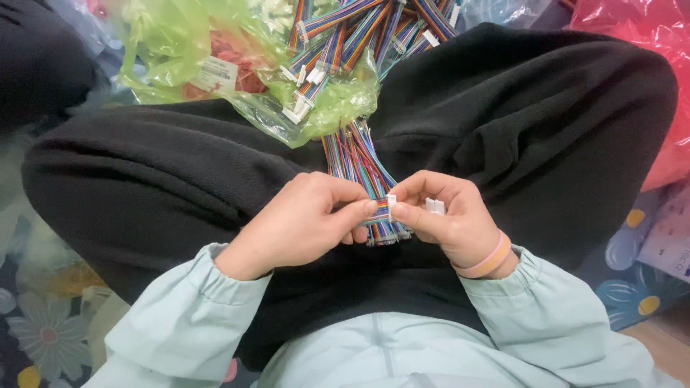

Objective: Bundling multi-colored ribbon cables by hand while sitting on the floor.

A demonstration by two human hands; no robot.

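Observation:
My left hand (298,223) pinches a flat rainbow ribbon cable (379,210) between thumb and fingers. My right hand (445,215) grips the small white connector (392,203) at that cable's end, and more white connectors (435,206) show between its fingers. Both hands meet over my lap, above crossed legs in black trousers (165,187). A bundle of rainbow cables (356,154) lies on the lap, running from under my hands up toward a bag.
A green plastic bag (180,43) with many rainbow cables with white connectors (345,36) lies beyond my knees. A red plastic bag (647,43) sits at the upper right. A floral mat (43,330) covers the floor at both sides.

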